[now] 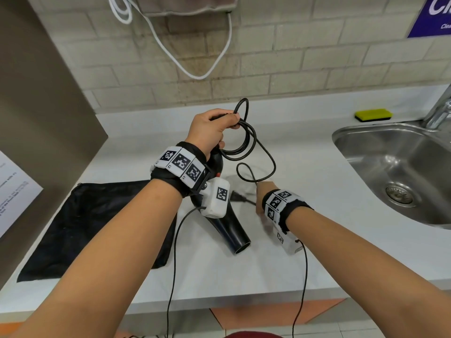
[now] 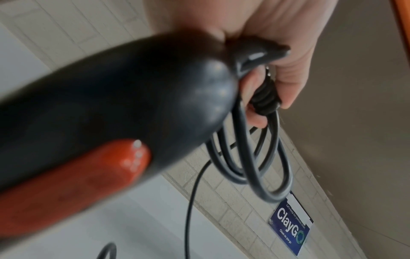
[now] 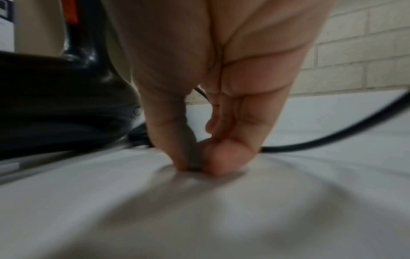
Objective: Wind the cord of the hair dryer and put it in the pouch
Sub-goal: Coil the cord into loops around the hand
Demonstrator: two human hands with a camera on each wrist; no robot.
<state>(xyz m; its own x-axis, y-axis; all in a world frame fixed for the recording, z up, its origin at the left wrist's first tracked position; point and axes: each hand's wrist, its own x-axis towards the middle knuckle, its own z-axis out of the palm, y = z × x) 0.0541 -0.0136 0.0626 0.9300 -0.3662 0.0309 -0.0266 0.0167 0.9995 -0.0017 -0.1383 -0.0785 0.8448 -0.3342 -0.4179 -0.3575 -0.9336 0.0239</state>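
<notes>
Left hand [image 1: 210, 132] grips hair dryer [image 1: 228, 223] handle plus several cord [image 1: 246, 142] loops, nozzle resting on counter [image 1: 305, 167]. Right hand [image 3: 210, 105] pinches cord at the counter surface. Pouch [image 1: 85, 225] lies flat, left of dryer.

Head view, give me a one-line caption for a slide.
Left hand holds the hair dryer and cord loops while right hand reaches the loose cord on the counter.

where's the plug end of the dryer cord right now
In the head view the plug lies flat on the white counter, between the hair dryer and the right hand.
</notes>
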